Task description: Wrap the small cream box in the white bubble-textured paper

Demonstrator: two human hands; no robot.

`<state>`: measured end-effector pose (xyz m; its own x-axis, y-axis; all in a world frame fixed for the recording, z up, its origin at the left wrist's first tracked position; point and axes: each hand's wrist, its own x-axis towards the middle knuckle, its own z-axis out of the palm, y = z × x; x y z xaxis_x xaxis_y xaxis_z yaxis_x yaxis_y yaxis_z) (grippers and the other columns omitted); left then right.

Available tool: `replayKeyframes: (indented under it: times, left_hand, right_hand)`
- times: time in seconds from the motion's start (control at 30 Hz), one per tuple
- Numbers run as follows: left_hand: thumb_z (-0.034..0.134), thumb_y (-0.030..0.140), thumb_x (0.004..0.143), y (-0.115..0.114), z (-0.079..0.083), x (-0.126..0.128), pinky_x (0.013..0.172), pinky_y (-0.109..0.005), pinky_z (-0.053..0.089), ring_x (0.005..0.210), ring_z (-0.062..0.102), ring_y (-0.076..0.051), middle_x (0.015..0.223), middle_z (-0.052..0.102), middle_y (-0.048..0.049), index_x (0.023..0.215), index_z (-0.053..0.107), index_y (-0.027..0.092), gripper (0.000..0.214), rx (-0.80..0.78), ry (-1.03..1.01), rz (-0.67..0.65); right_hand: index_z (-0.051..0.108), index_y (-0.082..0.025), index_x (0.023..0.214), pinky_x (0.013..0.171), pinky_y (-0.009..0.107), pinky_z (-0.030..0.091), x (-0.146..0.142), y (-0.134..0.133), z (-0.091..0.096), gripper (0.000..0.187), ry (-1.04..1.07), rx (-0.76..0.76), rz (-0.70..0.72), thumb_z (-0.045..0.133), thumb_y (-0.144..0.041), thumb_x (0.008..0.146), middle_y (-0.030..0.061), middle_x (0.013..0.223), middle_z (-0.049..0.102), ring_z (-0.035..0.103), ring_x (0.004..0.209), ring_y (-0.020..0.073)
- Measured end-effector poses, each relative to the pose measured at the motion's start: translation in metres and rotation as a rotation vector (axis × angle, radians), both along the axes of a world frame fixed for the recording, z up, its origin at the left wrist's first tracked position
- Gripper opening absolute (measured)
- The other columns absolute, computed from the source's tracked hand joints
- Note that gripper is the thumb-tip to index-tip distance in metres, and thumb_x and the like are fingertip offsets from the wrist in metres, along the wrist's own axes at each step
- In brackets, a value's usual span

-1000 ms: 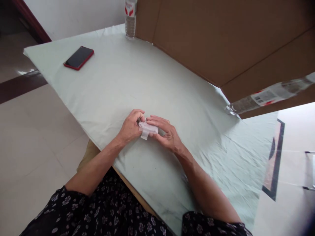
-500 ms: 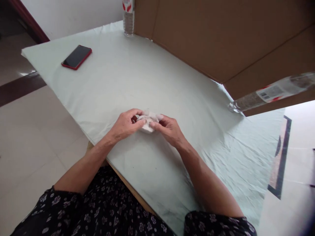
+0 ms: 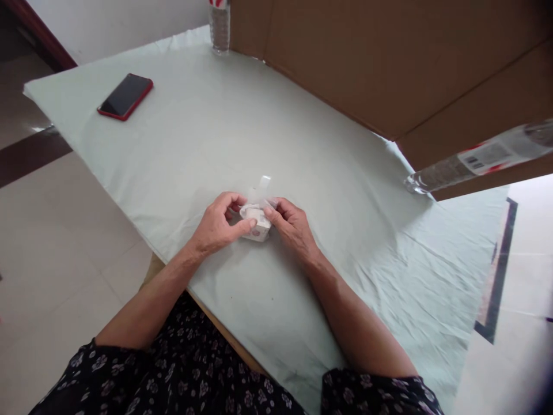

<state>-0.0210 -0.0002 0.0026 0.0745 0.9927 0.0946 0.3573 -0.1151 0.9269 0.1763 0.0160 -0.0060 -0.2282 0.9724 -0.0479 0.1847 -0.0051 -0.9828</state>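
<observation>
Both my hands meet near the front of a table covered with a pale green cloth (image 3: 216,132). Between them sits a small white packet (image 3: 256,223) with a clear flap sticking up from its top. My left hand (image 3: 216,225) pinches its left side with thumb and fingers curled. My right hand (image 3: 290,225) grips its right side, fingers bent round it. What is inside the packet is too small to make out.
A red-cased phone (image 3: 125,96) lies at the far left of the table. Brown cardboard sheets (image 3: 389,63) stand along the back right. One clear water bottle (image 3: 219,23) stands at the back, another (image 3: 479,158) leans against the cardboard at right. Tiled floor lies left.
The packet was turned and lifted slightly between my fingers, and its clear flap now stands up. The view has shifted a little; the hands stay in the same spot.
</observation>
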Motion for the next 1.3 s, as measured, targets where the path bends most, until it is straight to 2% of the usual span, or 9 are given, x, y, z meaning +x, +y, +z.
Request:
replayKeyframes:
  times: [0.1,0.3,0.4,0.63,0.8,0.93,1.0,1.17,1.3]
  left_hand:
    - [0.072,0.039,0.075,-0.001,0.001,0.000,0.080,-0.032,0.052,0.087,0.064,-0.018,0.100,0.070,-0.0050,0.100,0.067,0.020,0.032,-0.008,0.040,-0.036]
    - [0.071,0.037,0.076,0.002,-0.003,0.001,0.076,-0.030,0.052,0.085,0.062,-0.016,0.107,0.068,-0.0059,0.097,0.069,0.020,0.027,0.014,0.027,-0.010]
    - [0.072,0.036,0.077,0.002,-0.004,-0.001,0.074,-0.029,0.051,0.086,0.061,-0.016,0.108,0.069,-0.0058,0.096,0.070,0.021,0.025,0.048,0.048,-0.018]
    - [0.074,0.034,0.080,0.003,0.000,-0.007,0.073,-0.029,0.051,0.081,0.064,-0.016,0.101,0.075,-0.0061,0.101,0.071,0.019,0.026,0.013,-0.002,-0.154]
    - [0.075,0.032,0.079,0.003,0.003,-0.009,0.073,-0.030,0.054,0.081,0.068,-0.015,0.133,0.070,-0.0135,0.099,0.072,0.018,0.025,-0.076,-0.090,-0.219]
    - [0.076,0.034,0.079,0.004,0.002,-0.008,0.078,-0.032,0.056,0.087,0.069,-0.018,0.118,0.075,-0.0106,0.099,0.072,0.019,0.025,-0.163,-0.138,-0.252]
    - [0.076,0.034,0.078,0.006,0.002,-0.008,0.077,-0.031,0.055,0.086,0.068,-0.018,0.105,0.075,-0.0077,0.099,0.072,0.019,0.026,-0.192,-0.144,-0.245]
    - [0.076,0.038,0.077,0.008,0.001,-0.006,0.069,-0.028,0.051,0.075,0.062,-0.015,0.086,0.070,-0.0029,0.095,0.071,0.018,0.028,-0.247,-0.148,-0.207]
    - [0.076,0.039,0.078,0.009,0.002,-0.005,0.067,-0.027,0.049,0.073,0.061,-0.015,0.085,0.070,-0.0032,0.094,0.072,0.018,0.027,-0.246,-0.157,-0.213]
  right_hand:
    - [0.067,-0.021,0.114,0.081,0.031,0.050,0.002,-0.001,-0.004,0.042,0.012,0.005,-0.009,0.060,-0.057,0.092,0.0049,0.100,0.070,0.063,0.089,0.0185]
    - [0.063,-0.024,0.126,0.075,0.032,0.052,0.013,-0.009,0.006,0.045,-0.251,0.237,-0.257,0.063,-0.054,0.091,0.0091,0.119,0.069,0.063,0.094,0.0206]
    - [0.070,-0.024,0.114,0.073,0.033,0.051,0.013,-0.013,0.011,0.036,-0.293,0.210,-0.161,0.058,-0.052,0.096,0.0059,0.101,0.074,0.063,0.084,0.0195]
    - [0.077,-0.026,0.109,0.093,0.040,0.050,0.004,-0.007,0.008,0.041,-0.349,0.352,0.086,0.044,-0.050,0.103,0.0069,0.108,0.078,0.068,0.100,0.0239]
    - [0.079,-0.027,0.106,0.088,0.039,0.049,0.006,-0.001,0.014,0.050,-0.382,0.286,0.197,0.038,-0.057,0.104,0.0066,0.102,0.078,0.067,0.094,0.0238]
    - [0.078,-0.026,0.098,0.083,0.037,0.048,0.006,0.002,0.018,0.052,-0.412,0.235,0.251,0.037,-0.057,0.104,0.0065,0.097,0.077,0.067,0.091,0.0229]
    - [0.077,-0.025,0.092,0.079,0.035,0.047,0.006,0.002,0.019,0.050,-0.447,0.245,0.218,0.040,-0.056,0.103,0.0072,0.094,0.074,0.066,0.089,0.0224]
    - [0.074,-0.022,0.091,0.073,0.034,0.043,0.014,0.010,0.017,0.039,-0.532,0.244,-0.085,0.049,-0.051,0.099,0.0068,0.090,0.072,0.061,0.079,0.0206]
    - [0.069,-0.021,0.079,0.064,0.032,0.036,0.012,0.026,0.014,0.025,-0.636,0.105,-0.056,0.063,-0.044,0.088,0.0021,0.072,0.068,0.054,0.066,0.0172]
